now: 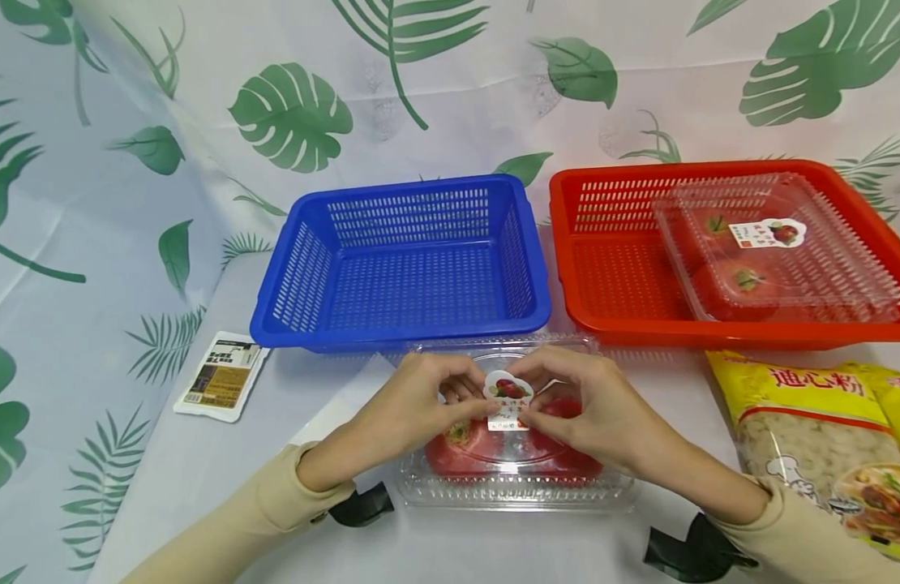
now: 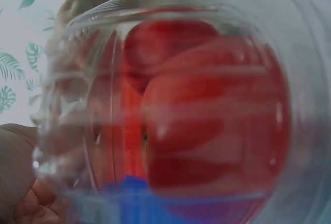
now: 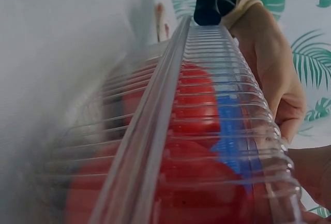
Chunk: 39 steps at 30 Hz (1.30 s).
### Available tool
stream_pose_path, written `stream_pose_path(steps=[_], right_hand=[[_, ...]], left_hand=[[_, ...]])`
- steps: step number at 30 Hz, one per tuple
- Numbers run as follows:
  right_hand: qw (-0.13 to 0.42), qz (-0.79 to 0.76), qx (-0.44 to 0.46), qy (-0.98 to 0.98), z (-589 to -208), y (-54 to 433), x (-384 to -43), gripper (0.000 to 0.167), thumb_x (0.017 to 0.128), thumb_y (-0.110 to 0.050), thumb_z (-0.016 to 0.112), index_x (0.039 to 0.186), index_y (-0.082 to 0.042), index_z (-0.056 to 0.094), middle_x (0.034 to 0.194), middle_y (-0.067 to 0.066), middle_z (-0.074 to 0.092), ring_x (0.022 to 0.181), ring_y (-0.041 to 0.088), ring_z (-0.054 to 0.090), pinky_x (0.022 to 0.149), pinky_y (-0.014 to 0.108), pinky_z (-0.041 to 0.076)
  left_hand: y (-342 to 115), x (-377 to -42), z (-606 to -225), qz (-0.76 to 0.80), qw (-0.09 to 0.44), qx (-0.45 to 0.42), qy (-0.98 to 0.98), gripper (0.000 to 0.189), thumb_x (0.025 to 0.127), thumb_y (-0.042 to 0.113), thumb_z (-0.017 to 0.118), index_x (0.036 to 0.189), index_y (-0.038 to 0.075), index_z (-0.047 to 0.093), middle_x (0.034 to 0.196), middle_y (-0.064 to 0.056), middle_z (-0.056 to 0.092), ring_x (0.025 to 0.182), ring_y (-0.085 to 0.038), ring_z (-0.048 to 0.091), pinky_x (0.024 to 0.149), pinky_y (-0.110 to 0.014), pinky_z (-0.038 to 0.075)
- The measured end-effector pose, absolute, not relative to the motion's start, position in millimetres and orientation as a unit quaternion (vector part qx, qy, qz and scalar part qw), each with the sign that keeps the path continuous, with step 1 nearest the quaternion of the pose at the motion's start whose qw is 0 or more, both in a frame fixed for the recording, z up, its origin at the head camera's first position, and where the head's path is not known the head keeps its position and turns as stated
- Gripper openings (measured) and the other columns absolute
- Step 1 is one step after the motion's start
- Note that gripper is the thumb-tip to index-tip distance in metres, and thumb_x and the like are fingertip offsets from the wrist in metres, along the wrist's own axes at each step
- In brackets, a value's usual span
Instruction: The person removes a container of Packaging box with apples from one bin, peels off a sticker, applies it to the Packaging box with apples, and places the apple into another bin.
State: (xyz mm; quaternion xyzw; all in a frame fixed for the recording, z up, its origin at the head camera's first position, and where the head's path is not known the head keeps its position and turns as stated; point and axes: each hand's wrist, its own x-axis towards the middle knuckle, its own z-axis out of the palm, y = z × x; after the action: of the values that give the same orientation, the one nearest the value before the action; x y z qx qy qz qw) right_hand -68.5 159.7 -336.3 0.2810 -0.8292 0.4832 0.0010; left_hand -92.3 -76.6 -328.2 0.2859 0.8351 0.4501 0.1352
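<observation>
On the table stands a clear plastic clamshell box [image 1: 516,492] with red tomatoes [image 1: 460,456] inside, its lid down. Over the lid's middle is a small white sticker [image 1: 510,397] with a red fruit picture and writing. My left hand [image 1: 424,397] pinches its left edge between thumb and fingers. From the other side, my right hand [image 1: 596,405] pinches the right edge. Seen from the left wrist, the tomatoes [image 2: 217,115] show large through the box wall. The right wrist view looks along the box's ribbed side [image 3: 207,115], with the left hand [image 3: 271,63] beyond it.
Behind the box stands a blue basket [image 1: 399,337]. A red basket [image 1: 603,328] at the back right holds another labelled tomato box [image 1: 771,243]. Bags of pasta [image 1: 807,438] lie at the right. A small packet [image 1: 222,377] and a white paper sheet [image 1: 348,397] lie to the left.
</observation>
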Motion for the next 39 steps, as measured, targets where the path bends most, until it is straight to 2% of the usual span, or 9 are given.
stream_pose_path(steps=[8,12,19,23,29,39], right_hand=[[0.005,0.447,0.284,-0.848,-336,159,-70,0.047,0.077,0.009,0.087,0.118,-0.007,0.072,0.106,0.002,0.074,0.087,0.014,0.072,0.079,0.029,0.062],[-0.02,0.429,0.279,-0.859,-333,160,-73,0.051,0.079,0.004,0.088,0.124,-0.006,0.068,0.106,0.002,0.072,0.089,0.016,0.072,0.079,0.032,0.063],[-0.059,0.371,0.284,-0.882,-322,159,-84,0.067,0.08,-0.006,0.091,0.139,-0.007,0.059,0.113,0.005,0.07,0.094,0.018,0.07,0.078,0.037,0.064],[-0.064,0.366,0.295,-0.88,-319,159,-89,0.066,0.079,-0.005,0.091,0.138,-0.005,0.06,0.109,0.005,0.07,0.093,0.019,0.07,0.077,0.035,0.064],[-0.072,0.367,0.295,-0.879,-320,160,-89,0.061,0.081,-0.006,0.09,0.136,-0.005,0.062,0.106,0.002,0.071,0.093,0.018,0.071,0.078,0.035,0.063],[-0.09,0.351,0.295,-0.884,-318,160,-91,0.064,0.082,-0.007,0.09,0.138,-0.006,0.06,0.108,0.004,0.07,0.093,0.019,0.071,0.077,0.035,0.064]], left_hand=[[-76,-94,-329,0.449,0.163,0.274,0.835,0.023,0.082,0.003,0.089,0.098,-0.001,0.072,0.08,-0.001,0.074,0.068,-0.002,0.065,0.066,-0.023,0.059],[-74,-98,-327,0.443,0.172,0.266,0.839,0.028,0.081,0.004,0.09,0.101,-0.001,0.072,0.079,0.0,0.074,0.067,-0.003,0.066,0.065,-0.023,0.059],[-76,-105,-325,0.421,0.157,0.277,0.849,0.037,0.079,0.008,0.093,0.108,-0.001,0.072,0.085,-0.001,0.073,0.071,-0.003,0.065,0.068,-0.022,0.058],[-75,-106,-323,0.415,0.171,0.267,0.853,0.039,0.078,0.009,0.093,0.109,-0.001,0.071,0.084,0.002,0.073,0.07,-0.003,0.065,0.067,-0.022,0.058],[-73,-106,-321,0.399,0.188,0.265,0.858,0.035,0.078,0.011,0.094,0.101,0.001,0.07,0.08,0.004,0.072,0.067,-0.004,0.064,0.064,-0.022,0.057],[-73,-108,-320,0.409,0.193,0.26,0.853,0.045,0.077,0.011,0.095,0.11,-0.001,0.068,0.083,0.002,0.072,0.068,-0.006,0.065,0.065,-0.023,0.058]])
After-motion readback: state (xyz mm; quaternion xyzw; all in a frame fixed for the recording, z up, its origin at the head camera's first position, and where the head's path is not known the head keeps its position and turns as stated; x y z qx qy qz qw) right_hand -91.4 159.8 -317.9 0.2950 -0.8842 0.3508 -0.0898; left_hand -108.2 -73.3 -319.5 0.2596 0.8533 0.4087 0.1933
